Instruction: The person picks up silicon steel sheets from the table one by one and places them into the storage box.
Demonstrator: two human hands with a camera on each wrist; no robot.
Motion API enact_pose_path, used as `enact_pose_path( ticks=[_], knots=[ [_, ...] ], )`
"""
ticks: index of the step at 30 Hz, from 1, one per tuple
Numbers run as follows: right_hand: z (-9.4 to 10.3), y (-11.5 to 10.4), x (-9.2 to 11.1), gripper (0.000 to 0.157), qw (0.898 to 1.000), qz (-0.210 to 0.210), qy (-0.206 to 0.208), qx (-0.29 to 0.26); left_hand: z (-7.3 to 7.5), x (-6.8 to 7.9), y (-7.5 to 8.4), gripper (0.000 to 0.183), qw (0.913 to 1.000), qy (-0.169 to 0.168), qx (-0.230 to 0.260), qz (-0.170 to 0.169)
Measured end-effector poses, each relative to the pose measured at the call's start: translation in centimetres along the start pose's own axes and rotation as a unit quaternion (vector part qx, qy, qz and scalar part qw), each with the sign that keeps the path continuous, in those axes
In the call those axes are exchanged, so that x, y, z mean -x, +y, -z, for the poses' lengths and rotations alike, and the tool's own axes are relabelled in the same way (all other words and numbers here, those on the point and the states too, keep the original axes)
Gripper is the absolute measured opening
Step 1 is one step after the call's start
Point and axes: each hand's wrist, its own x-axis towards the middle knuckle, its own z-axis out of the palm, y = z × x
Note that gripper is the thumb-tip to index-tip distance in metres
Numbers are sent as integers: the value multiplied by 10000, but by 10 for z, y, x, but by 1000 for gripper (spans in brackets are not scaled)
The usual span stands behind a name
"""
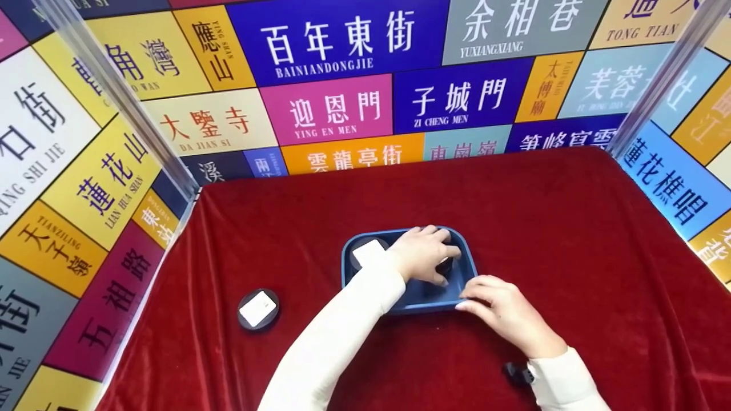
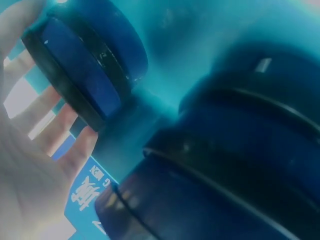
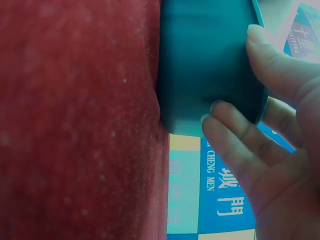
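A blue rectangular tub (image 1: pixel 422 307) stands on the red cloth. My left hand (image 1: pixel 425 254) reaches down into its right part and grips a dark round canister (image 2: pixel 82 65), mostly hidden under the palm in the head view. Fingertips wrap its edge in the left wrist view. Another dark round canister (image 1: pixel 360 255), with a white label on top, sits in the tub's left part, partly behind my left forearm. At the tub's near right corner, my right hand (image 1: pixel 505 311) holds the rim, thumb (image 3: pixel 265 52) on the edge and fingers against the outer wall.
A round dark piece (image 1: pixel 274 313) with a white label lies on the red cloth (image 1: pixel 274 228) to the left of the tub. Panels printed with street names (image 1: pixel 348 40) stand behind and at both sides. Clear posts (image 1: pixel 131 103) rise at the table's back corners.
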Motion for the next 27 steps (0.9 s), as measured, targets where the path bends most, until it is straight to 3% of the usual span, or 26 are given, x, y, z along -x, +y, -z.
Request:
enact_pose_path(
  ticks=[7,12,18,27],
  knots=[
    [-3,0,-1,18,10000,30,41,-15,0,4,-10,53,9991,292,311,-23],
    [-2,-1,-2,17,10000,-2,16,-56,8,11,-15,47,9970,527,560,26],
    [-2,0,-1,16,10000,-47,24,-84,22,20,-17,43,9942,745,755,163],
    [-1,0,0,18,9999,-101,4,-108,28,31,-15,43,9903,1094,825,240]
  ],
)
